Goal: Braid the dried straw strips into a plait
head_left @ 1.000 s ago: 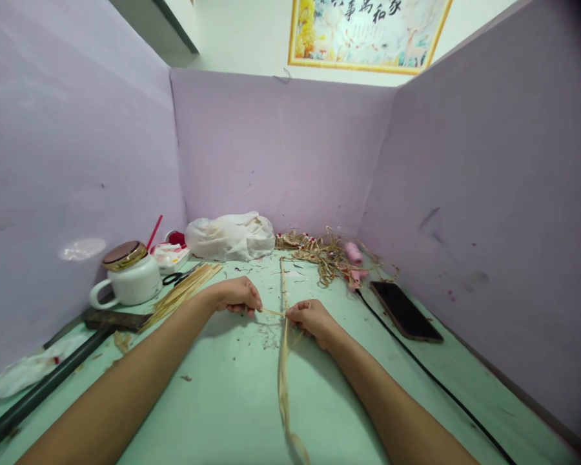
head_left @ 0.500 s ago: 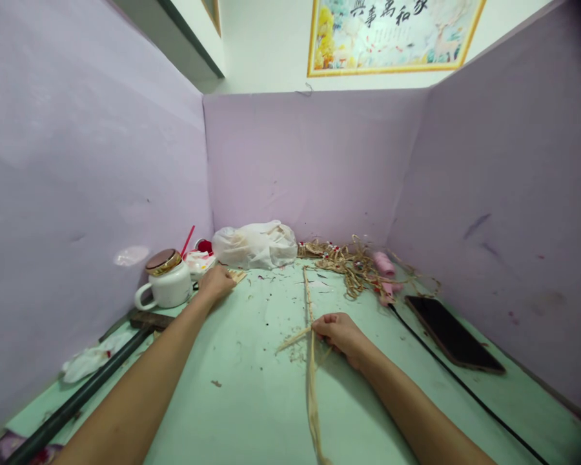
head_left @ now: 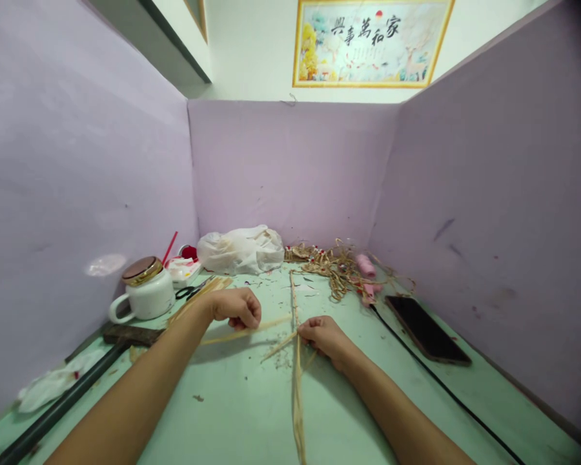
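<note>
My right hand (head_left: 323, 337) pinches a thin braided straw cord (head_left: 294, 297) at the point where its loose strands (head_left: 297, 400) begin; these run down toward me. A short strand end (head_left: 277, 349) sticks out to the left of the pinch. Just left of the cord, my left hand (head_left: 237, 309) is closed on a pale straw strip (head_left: 271, 324), whose tip reaches nearly to the braid. The strip's other end passes under my left wrist. Behind that forearm lies a bundle of straw strips (head_left: 217, 284), partly hidden, beside black-handled scissors (head_left: 184, 292).
On the left stand a lidded white mug (head_left: 150, 294) and a hammer (head_left: 77, 387). A white plastic bag (head_left: 242, 250) lies at the back, near a heap of straw cord (head_left: 336, 268) and a pink spool (head_left: 365, 265). A phone (head_left: 428, 329) and a black cable (head_left: 440, 381) are on the right.
My left hand has come from the straw bundle at the back left toward the braid, bringing a strip with it. My right hand keeps its pinch. The view has shifted slightly.
</note>
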The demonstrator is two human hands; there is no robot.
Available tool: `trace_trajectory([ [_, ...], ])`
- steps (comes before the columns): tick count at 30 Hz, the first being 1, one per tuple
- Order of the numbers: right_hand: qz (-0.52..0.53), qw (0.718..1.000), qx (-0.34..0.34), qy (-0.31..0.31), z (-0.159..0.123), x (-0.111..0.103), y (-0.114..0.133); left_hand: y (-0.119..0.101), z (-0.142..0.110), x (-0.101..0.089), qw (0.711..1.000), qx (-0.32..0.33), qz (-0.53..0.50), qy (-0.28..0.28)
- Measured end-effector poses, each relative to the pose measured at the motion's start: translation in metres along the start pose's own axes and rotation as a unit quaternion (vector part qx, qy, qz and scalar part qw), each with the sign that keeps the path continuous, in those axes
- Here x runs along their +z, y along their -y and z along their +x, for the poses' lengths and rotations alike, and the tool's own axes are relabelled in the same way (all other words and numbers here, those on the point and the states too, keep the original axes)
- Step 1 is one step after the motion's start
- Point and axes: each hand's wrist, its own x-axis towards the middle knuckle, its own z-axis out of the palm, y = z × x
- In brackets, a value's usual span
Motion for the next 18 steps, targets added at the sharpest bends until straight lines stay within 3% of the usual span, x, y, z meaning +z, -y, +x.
trace_trajectory([
  [2,0.002,1.0,-0.001,0.0,0.001,0.0,-0.001,-0.007,0.006,0.011,0.998,-0.034,0.043,0.035],
  [3,0.003,1.0,-0.001,0.0,0.002,0.0,-0.002,-0.008,0.008,0.014,0.995,-0.058,0.083,0.009],
  [5,0.003,1.0,0.002,0.0,0.002,0.0,-0.002,-0.01,0.011,0.016,0.978,-0.081,0.169,-0.096],
  [7,0.003,1.0,0.002,0.004,0.002,-0.001,-0.001,-0.011,0.012,0.016,0.958,-0.042,0.21,-0.188],
  [8,0.002,1.0,0.001,0.005,0.001,-0.001,-0.001,-0.012,0.012,0.017,0.956,-0.008,0.209,-0.207],
  [12,0.0,1.0,-0.006,0.001,0.0,-0.001,-0.001,-0.023,0.016,0.037,0.962,0.097,0.175,-0.187],
  [18,0.015,1.0,0.002,0.003,0.001,-0.001,-0.001,-0.031,0.027,0.068,0.933,0.07,0.251,-0.249],
])
